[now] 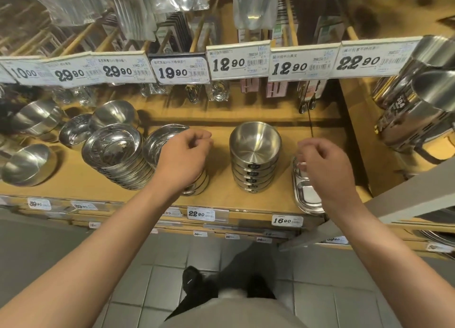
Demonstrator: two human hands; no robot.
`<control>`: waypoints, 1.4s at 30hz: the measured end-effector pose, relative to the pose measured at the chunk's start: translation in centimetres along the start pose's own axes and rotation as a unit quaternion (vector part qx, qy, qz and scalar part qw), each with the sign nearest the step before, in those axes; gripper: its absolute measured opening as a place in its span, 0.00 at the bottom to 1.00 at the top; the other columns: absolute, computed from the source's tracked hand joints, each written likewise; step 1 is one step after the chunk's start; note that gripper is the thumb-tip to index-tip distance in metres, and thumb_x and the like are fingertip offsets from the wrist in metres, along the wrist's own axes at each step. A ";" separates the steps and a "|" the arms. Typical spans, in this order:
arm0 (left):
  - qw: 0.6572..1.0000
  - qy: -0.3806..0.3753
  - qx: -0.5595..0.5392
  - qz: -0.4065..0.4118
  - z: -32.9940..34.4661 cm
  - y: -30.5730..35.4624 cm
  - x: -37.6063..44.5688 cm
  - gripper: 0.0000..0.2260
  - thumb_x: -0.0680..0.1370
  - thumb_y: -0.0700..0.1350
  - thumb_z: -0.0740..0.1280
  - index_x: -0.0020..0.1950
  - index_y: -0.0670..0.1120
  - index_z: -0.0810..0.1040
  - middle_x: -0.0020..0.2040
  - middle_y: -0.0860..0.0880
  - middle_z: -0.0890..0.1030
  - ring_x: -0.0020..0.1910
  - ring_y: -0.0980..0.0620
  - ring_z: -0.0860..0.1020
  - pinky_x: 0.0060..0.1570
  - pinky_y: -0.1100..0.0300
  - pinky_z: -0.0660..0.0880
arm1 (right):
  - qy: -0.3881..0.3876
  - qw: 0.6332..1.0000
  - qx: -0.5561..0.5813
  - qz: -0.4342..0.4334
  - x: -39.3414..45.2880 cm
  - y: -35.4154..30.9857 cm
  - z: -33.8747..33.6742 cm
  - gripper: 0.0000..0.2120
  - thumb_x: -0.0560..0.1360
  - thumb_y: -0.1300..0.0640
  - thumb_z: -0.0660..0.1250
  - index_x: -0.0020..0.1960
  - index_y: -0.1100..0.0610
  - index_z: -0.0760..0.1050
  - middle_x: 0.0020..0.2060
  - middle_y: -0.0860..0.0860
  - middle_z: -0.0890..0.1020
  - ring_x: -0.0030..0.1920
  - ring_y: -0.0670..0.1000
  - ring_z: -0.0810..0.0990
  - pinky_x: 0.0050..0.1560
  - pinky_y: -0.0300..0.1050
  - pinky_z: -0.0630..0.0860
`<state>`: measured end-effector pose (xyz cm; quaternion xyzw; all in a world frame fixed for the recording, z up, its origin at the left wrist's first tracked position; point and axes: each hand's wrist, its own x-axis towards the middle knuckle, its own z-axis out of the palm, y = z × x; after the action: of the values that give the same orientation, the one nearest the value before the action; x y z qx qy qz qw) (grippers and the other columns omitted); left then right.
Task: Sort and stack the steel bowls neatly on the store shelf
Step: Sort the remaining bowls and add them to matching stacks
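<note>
Bowl stack (254, 157) between both hands

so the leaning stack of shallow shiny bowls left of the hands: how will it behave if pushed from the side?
The leaning stack of shallow bowls already tilts, so a side push would probably shear it into a slide instead of moving it whole. The polished steel looks slick on the wooden shelf, so low grip. Its neighbour under the left hand stands very close; contact is likely.

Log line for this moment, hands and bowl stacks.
left hand: curled over polished bowl stack, grip unclear | right hand: curled above divided tray | matte bowl stack: upright, untouched between hands
</note>
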<state>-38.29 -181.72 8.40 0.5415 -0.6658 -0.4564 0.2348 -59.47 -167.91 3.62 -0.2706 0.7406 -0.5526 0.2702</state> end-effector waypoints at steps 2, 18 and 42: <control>0.999 0.017 -0.045 -0.017 -1.5 -1.1 -1.1 0.07 0.81 0.43 0.66 0.53 0.51 0.83 0.44 0.50 0.84 0.44 0.52 0.81 0.53 0.48 0.81 | -0.002 1.000 0.011 0.003 -0.8 0.2 0.1 0.09 0.79 0.49 0.62 0.50 0.47 0.81 0.41 0.43 0.83 0.48 0.47 0.81 0.50 0.47 0.77; 0.975 0.084 -0.189 -0.080 -18.8 -13.9 -5.4 0.07 0.81 0.40 0.67 0.51 0.49 0.84 0.45 0.48 0.84 0.44 0.51 0.80 0.43 0.58 0.77 | 0.001 1.000 0.000 -0.016 -12.0 -3.7 12.4 0.11 0.82 0.52 0.63 0.47 0.46 0.83 0.40 0.44 0.84 0.39 0.41 0.80 0.39 0.37 0.77; 0.959 0.158 -0.183 -0.147 -40.8 -25.5 -1.6 0.06 0.81 0.42 0.66 0.54 0.47 0.82 0.47 0.48 0.82 0.45 0.52 0.80 0.44 0.59 0.79 | -0.248 0.956 0.048 0.152 -13.8 -8.1 44.2 0.06 0.83 0.56 0.64 0.51 0.54 0.79 0.48 0.54 0.84 0.43 0.50 0.83 0.39 0.40 0.81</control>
<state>7.99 -194.60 5.99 0.6461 -0.4389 -0.5087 0.3622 -17.98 -190.00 2.04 -0.2701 0.6550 -0.4557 0.5388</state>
